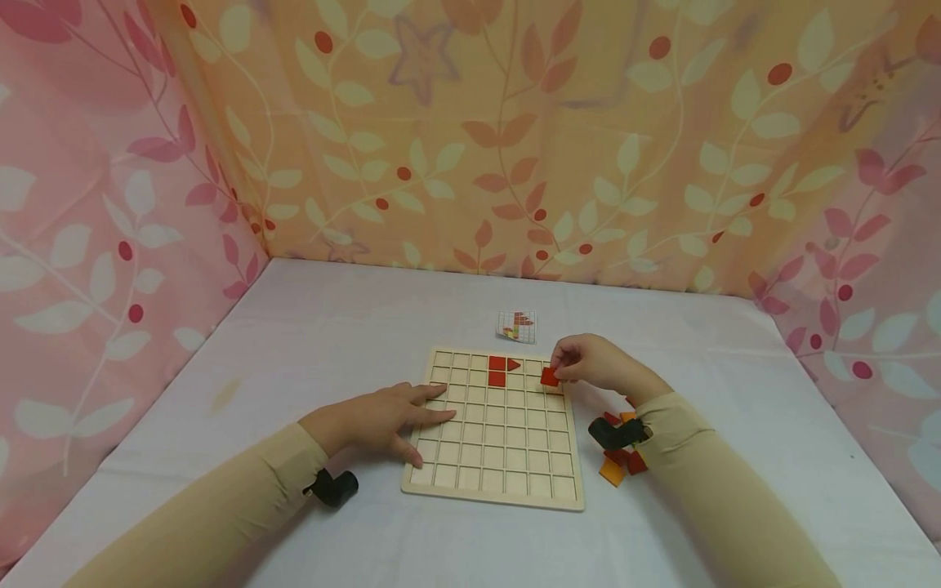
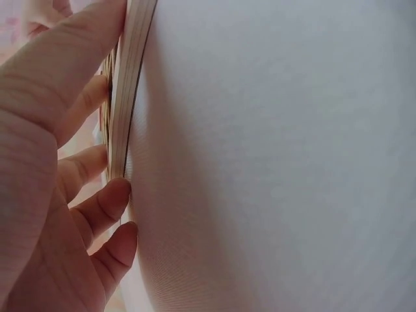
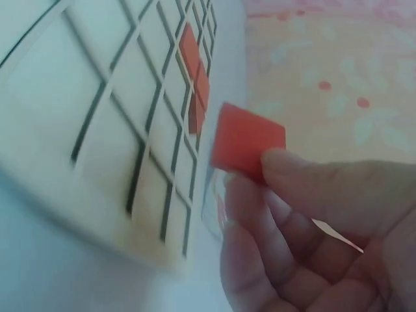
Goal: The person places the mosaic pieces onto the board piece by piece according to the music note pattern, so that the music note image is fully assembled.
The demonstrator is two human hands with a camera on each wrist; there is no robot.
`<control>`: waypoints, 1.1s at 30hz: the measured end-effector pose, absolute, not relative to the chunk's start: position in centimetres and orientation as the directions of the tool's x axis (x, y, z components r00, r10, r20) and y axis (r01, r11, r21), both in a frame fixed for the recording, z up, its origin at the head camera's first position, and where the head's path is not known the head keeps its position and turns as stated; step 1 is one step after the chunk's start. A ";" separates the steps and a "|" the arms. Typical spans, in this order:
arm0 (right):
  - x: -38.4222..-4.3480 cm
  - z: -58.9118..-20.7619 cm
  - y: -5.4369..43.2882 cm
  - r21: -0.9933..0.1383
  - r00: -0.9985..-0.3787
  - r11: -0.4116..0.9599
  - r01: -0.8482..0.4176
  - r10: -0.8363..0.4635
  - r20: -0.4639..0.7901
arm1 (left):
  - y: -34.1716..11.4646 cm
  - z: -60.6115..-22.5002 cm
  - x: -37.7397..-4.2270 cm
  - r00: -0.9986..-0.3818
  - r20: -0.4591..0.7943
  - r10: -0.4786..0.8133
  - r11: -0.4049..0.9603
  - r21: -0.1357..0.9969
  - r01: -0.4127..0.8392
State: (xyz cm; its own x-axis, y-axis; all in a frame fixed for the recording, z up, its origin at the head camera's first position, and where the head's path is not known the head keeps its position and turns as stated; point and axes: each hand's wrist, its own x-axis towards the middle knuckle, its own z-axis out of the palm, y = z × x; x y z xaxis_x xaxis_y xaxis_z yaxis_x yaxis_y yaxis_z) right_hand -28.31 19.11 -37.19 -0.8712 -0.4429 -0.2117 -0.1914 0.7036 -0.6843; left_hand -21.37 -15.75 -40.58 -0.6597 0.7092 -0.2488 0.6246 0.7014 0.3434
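Note:
A wooden grid board (image 1: pixel 496 434) lies on the white cloth in front of the person. The left hand (image 1: pixel 385 416) rests on its left edge with fingers spread; in the left wrist view the thumb and fingers (image 2: pixel 84 166) lie along the board's side. Between thumb and fingers the right hand (image 1: pixel 601 365) pinches a red square tile (image 3: pixel 244 140), above the board's far right corner. Two red square tiles (image 1: pixel 497 379) sit in the top rows, one behind the other, with a red triangle tile (image 1: pixel 513 365) beside the rear one.
A small card with a printed grid pattern (image 1: pixel 517 326) lies behind the board. Right of the board, partly under the right wrist, is a pile of red and orange tiles (image 1: pixel 612 472). Floral curtains (image 1: pixel 456 163) enclose the table's back and sides.

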 end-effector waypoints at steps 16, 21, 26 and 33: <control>-29.2 -38.9 14.7 -0.657 -0.899 0.714 -0.241 -0.420 -0.126 | -15.8 -40.6 -21.3 -0.665 -0.257 0.701 0.710 0.344 0.615; -29.5 -39.4 14.3 -0.625 -0.905 0.749 -0.222 -0.397 -0.154 | -15.9 -40.6 -21.3 -0.666 -0.252 0.702 0.709 0.345 0.616; -29.4 -39.5 14.1 -0.612 -0.908 0.761 -0.215 -0.387 -0.162 | -15.8 -40.6 -21.3 -0.664 -0.250 0.705 0.705 0.349 0.617; -29.3 -39.4 13.8 -0.625 -0.903 0.758 -0.187 -0.384 -0.195 | -15.9 -40.6 -21.4 -0.664 -0.249 0.705 0.705 0.344 0.620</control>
